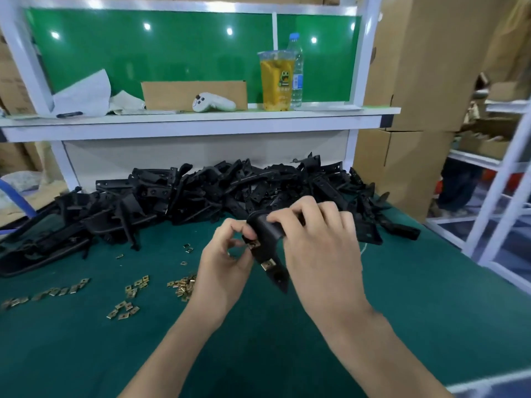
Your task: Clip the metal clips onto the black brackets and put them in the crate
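Where the right hand (319, 242) grips, bracket (265, 235) hidden

One bracket (268, 231) (two clips (268, 265) on it) — one cup (276, 81), one bottle (297, 73), one controller (213, 102).

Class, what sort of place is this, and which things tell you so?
Probably a factory assembly bench: a heap of black brackets, loose metal clips on a green mat, and stacked cardboard boxes.
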Available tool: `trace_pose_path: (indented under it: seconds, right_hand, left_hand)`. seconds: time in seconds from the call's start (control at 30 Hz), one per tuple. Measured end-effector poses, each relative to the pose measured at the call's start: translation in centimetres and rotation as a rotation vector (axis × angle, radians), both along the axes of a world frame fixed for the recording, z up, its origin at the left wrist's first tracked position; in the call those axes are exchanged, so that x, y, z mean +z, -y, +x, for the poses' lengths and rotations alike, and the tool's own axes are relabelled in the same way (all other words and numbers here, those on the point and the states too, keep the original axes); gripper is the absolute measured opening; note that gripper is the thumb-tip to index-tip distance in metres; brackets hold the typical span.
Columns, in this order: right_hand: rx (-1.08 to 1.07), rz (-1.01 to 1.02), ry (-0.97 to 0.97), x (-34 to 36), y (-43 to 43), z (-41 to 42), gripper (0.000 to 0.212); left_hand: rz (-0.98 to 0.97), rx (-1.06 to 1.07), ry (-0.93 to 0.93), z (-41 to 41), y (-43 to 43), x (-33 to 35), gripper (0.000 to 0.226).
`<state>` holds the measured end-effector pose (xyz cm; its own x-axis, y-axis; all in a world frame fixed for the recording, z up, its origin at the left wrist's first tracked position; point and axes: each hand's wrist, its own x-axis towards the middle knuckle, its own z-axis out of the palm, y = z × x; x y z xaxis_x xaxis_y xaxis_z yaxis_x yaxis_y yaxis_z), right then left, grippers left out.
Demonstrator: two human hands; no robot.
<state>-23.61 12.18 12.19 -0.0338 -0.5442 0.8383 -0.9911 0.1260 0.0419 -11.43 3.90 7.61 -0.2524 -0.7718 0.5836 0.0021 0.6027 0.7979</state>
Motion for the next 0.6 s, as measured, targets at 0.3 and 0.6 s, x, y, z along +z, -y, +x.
trace_pose_path:
  seconds: [0.3,0.6]
  right_hand:
    - [0.104,0.523,0.617,3.0,-8.6,-5.9,0.024]
    - [-0.424,0.42,0.96,2.0,-28.1,-13.7,0.053]
  left_hand:
    - [-0.204,-0.173,0.07,-4.0,-5.1,4.0,0.027]
    - [-0.111,-0.661,0.273,-17.8,-18.0,2.5,0.013]
